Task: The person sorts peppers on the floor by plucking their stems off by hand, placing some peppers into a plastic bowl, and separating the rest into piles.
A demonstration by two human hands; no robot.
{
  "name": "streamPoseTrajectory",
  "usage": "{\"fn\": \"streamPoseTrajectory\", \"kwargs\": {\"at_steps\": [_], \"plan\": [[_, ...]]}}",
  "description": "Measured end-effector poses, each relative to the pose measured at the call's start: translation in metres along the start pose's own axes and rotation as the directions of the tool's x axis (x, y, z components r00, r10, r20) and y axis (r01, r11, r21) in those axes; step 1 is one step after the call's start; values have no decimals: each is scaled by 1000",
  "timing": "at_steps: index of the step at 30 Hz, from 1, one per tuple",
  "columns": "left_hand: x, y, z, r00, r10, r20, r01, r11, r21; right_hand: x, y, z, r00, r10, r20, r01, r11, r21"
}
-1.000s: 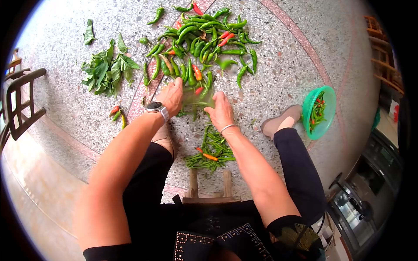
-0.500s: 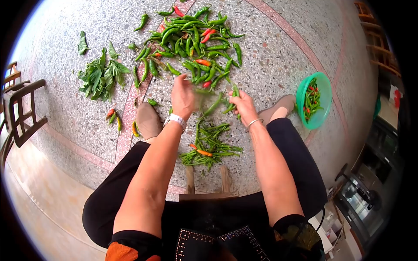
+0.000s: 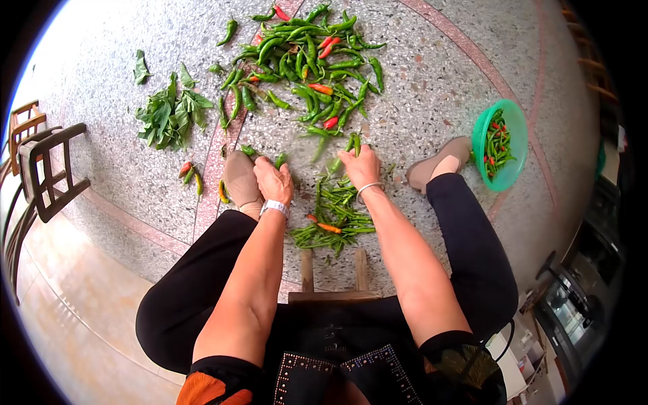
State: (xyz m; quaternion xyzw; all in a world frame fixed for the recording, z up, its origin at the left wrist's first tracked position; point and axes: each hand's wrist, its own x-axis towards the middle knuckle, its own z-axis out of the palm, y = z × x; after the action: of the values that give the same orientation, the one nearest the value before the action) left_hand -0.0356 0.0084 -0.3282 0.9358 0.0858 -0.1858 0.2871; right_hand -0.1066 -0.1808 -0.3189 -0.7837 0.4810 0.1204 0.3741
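My left hand (image 3: 273,181) is closed beside my left shoe, with a bit of green pepper showing at its fingertips. Green peppers (image 3: 352,144) stick out of my right hand (image 3: 362,167), whose fingers are wrapped round them. A blurred green pepper (image 3: 320,150) shows between the hands. Ahead lies a large pile of green and red peppers (image 3: 304,57) on the speckled floor (image 3: 432,88). Below my right hand is a heap of thin green stems (image 3: 337,202), with an orange pepper (image 3: 329,228) on it.
Green leaves (image 3: 169,116) lie at the left, and a few loose peppers (image 3: 198,182) are near my left shoe (image 3: 241,177). A green basket (image 3: 480,145) holding small peppers stands right of my right shoe (image 3: 439,162). A dark chair (image 3: 50,169) is at the far left.
My left hand has moved back toward my left shoe and closed. My right hand came to hold green peppers and has shifted slightly left since half a second ago. The camera view has shifted.
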Motion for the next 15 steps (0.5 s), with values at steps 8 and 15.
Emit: {"fn": "streamPoseTrajectory", "kwargs": {"at_steps": [8,15], "plan": [[25,-14,28,988,85,128,-46,959,-279,21,12,6,964,35,263,-140,910,390],[21,44,-3,759,89,645,578,362,-731,-7,-18,-41,877,-117,466,-276,671,688]]}}
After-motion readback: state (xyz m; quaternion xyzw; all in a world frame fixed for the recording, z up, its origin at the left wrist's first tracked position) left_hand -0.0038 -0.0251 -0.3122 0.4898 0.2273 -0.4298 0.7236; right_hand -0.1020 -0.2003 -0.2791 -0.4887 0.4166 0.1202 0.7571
